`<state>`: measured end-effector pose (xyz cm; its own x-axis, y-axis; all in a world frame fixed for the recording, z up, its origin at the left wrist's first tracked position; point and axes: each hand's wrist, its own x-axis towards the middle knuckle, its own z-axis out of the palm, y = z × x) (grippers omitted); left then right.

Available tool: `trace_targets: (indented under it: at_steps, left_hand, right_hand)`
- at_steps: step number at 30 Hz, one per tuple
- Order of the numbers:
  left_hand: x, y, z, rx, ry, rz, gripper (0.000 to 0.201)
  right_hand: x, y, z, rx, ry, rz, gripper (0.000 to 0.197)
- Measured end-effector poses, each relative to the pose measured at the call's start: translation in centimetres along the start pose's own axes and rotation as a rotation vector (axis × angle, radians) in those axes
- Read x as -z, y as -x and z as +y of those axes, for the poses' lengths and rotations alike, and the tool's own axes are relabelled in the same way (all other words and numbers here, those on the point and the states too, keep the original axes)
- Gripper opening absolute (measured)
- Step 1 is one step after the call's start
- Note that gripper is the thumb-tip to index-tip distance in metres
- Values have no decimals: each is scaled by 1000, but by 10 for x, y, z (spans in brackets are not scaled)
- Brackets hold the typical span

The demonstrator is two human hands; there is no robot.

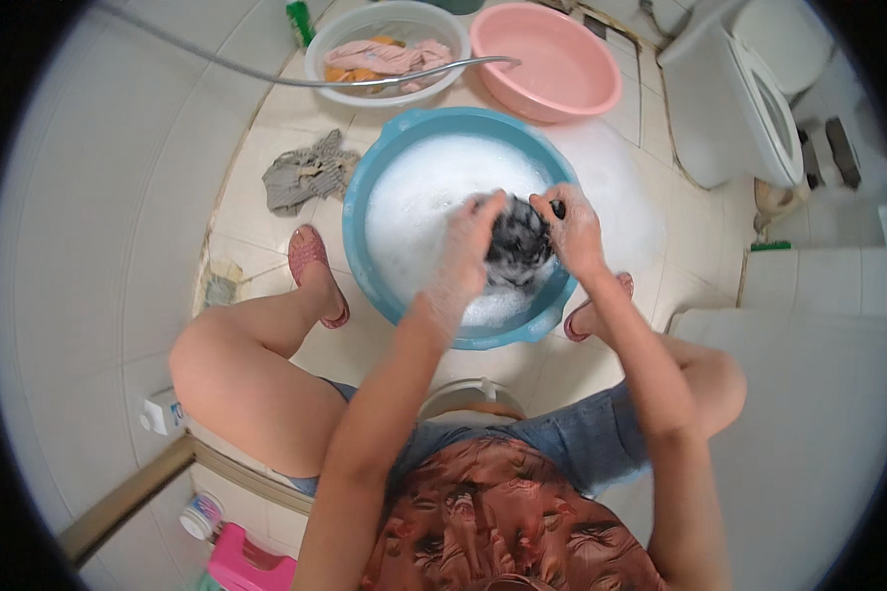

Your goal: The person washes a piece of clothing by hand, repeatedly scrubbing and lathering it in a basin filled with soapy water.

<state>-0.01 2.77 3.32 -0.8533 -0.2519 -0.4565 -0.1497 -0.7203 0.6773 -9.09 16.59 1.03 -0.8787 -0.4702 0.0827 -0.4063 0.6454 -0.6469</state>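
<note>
A teal basin (365, 187) full of white suds stands on the tiled floor between my feet. Over its near right part both my hands grip a dark, soapy wet garment (518, 244). My left hand (471, 241) clasps the garment's left side, foam covering the fingers. My right hand (570, 229) holds its right side, fingers curled over the cloth. The lower part of the garment hangs into the suds.
A pink basin (547, 59) and a clear bowl (330, 54) with pinkish and orange clothes stand beyond the teal basin. A grey hose (266, 74) crosses them. A crumpled grey cloth (307, 172) lies on the floor to the left. A white toilet (734, 98) stands at the right.
</note>
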Motion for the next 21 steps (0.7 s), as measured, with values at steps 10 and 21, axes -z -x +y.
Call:
trace_targets:
  at_steps: [10, 21]
  left_hand:
    - [-28, 7, 72, 9, -128, -426, 30]
    - [-36, 8, 96, -333, -1197, -602, 65]
  right_hand:
    - [64, -6, -44, 230, -465, -235, 41]
    - [109, -20, -73, 75, -1051, -588, 30]
